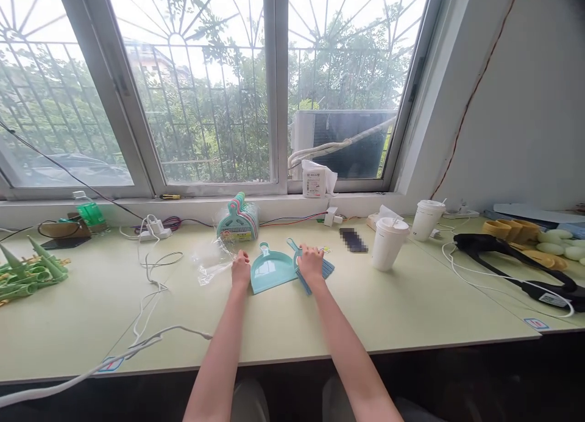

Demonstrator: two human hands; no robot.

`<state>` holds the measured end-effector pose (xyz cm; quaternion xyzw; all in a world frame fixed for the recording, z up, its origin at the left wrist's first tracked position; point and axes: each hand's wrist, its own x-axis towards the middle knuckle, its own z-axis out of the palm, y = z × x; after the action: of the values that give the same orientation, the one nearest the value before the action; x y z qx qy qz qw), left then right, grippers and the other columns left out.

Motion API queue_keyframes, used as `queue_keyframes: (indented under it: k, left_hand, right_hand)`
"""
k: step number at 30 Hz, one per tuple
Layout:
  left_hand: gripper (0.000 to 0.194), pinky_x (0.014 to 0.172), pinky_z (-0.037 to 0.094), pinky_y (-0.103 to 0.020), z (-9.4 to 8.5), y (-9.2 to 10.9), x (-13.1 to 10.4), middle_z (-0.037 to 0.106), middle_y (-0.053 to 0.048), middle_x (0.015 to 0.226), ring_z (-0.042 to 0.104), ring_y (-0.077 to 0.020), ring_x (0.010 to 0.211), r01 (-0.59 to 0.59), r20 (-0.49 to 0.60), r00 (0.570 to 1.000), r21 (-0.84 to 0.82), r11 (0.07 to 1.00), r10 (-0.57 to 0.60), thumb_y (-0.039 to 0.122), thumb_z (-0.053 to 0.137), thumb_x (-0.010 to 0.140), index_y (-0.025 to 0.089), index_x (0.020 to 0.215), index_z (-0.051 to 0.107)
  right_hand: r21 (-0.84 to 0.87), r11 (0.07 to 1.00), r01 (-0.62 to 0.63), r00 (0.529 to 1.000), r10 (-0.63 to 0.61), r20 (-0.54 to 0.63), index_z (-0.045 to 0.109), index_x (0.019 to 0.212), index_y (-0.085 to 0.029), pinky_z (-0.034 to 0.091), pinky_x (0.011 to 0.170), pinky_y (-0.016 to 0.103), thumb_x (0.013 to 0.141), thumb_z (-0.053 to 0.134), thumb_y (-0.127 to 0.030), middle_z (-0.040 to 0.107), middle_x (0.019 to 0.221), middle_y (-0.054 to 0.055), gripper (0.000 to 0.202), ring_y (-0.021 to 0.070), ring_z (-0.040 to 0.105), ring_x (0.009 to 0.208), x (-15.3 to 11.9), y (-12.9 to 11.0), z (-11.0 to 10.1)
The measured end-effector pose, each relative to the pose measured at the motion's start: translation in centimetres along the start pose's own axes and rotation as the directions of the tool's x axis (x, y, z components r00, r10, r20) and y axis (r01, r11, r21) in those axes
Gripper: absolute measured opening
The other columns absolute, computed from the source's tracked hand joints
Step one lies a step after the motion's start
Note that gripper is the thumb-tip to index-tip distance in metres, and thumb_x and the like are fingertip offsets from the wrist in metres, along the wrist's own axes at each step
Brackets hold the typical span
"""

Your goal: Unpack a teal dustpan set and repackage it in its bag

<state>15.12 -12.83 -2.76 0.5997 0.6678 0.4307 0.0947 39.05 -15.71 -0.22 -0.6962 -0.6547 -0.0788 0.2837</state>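
Note:
A teal dustpan (273, 271) lies on the table in front of me, its short handle pointing toward the window. Just right of it is a small hand brush (328, 269) with blue bristles and a teal handle, gripped by my right hand (311, 262). My left hand (241, 269) is closed beside the dustpan's left edge; whatever its fingers hold is hidden. A crumpled clear plastic bag (212, 264) lies against the left of that hand. Behind the bag stands a wrapped stack of dustpan and brush sets (237, 218) in teal, pink and other colours.
White cables (153, 282) run across the table at left, near green cone-shaped pieces (34, 269) and a green bottle (89, 211). To the right are a phone (353, 239), two white cups (387, 245) and a black strap-like frame (516, 275). A tissue pack (314, 181) sits on the windowsill.

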Motion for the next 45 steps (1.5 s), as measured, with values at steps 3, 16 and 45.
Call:
queue_keyframes:
  k: [3, 16, 45]
  left_hand:
    - [0.029, 0.07, 0.042, -0.024, 0.3, -0.3, 0.1, 0.063, -0.003, 0.081, 0.061, -0.0153, 0.077, -0.049, 0.043, 0.998, 0.064, 0.997, 0.046, -0.007, 0.044, 0.069, 0.02, 0.08, 0.048]
    - [0.031, 0.08, 0.046, -0.025, 2.8, 1.6, -0.9, 0.07, -0.007, 0.088, 0.064, -0.0148, 0.082, -0.171, 0.198, 0.966, 0.0, 0.985, 0.168, 0.001, 0.047, 0.078, 0.015, 0.099, 0.065]
    - [0.037, 0.081, 0.051, -0.028, 3.0, 3.4, -1.1, 0.071, -0.003, 0.082, 0.064, -0.0161, 0.077, -0.355, 0.362, 0.875, 0.032, 0.934, 0.321, -0.005, 0.043, 0.065, 0.019, 0.07, 0.072]
  right_hand:
    - [-0.065, 0.989, 0.134, 0.989, -0.129, 0.078, 0.062, 0.108, -0.018, 0.029, 0.087, 0.038, 0.085, 0.05, -0.017, 0.067, 0.095, 0.013, 0.026, 0.0269, 0.054, 0.099, -1.0, -2.1, 0.1]
    - [0.037, 0.998, 0.042, 0.981, -0.048, 0.19, 0.033, 0.143, -0.017, 0.033, 0.089, 0.035, 0.085, 0.05, -0.021, 0.065, 0.11, 0.013, 0.061, 0.0261, 0.055, 0.106, -2.5, -4.1, 1.8]
    - [0.356, 0.935, 0.005, 0.986, -0.063, 0.151, 0.052, 0.124, -0.017, 0.04, 0.09, 0.03, 0.084, 0.05, -0.018, 0.064, 0.106, 0.008, 0.04, 0.0211, 0.055, 0.102, -0.8, -1.9, 4.1]
